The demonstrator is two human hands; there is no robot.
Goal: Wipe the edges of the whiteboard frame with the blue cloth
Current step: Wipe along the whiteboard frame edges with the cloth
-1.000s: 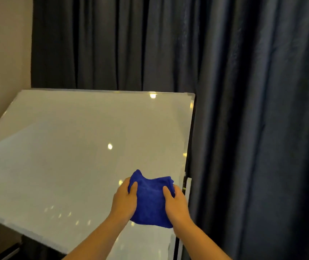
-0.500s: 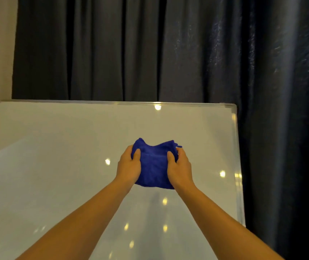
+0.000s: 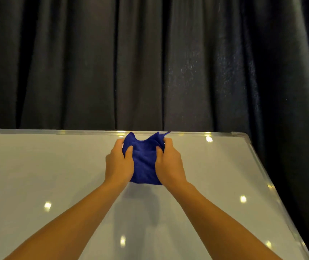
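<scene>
**Both hands grip the blue cloth at the top edge of the whiteboard**

The left hand (image 3: 119, 163) is closed around the left side of the blue cloth (image 3: 143, 162), thumb pressed into the front of the fabric and the other fingers wrapped behind it. The right hand (image 3: 169, 163) clamps the cloth's right side in the same way, thumb on the front. Between the two hands the cloth is bunched into a wad, with two peaks of fabric standing up at its top corners.

Those peaks reach the whiteboard frame (image 3: 187, 133), the pale metal strip along the board's top edge; whether the cloth touches the strip or is only held in front of it cannot be told. The cloth sits around the middle of the visible top edge, well left of the frame's rounded upper right corner. The whiteboard (image 3: 56, 175) spreads below the hands and carries small bright reflections of lights. Behind the frame hangs a dark pleated curtain (image 3: 150, 62).
</scene>
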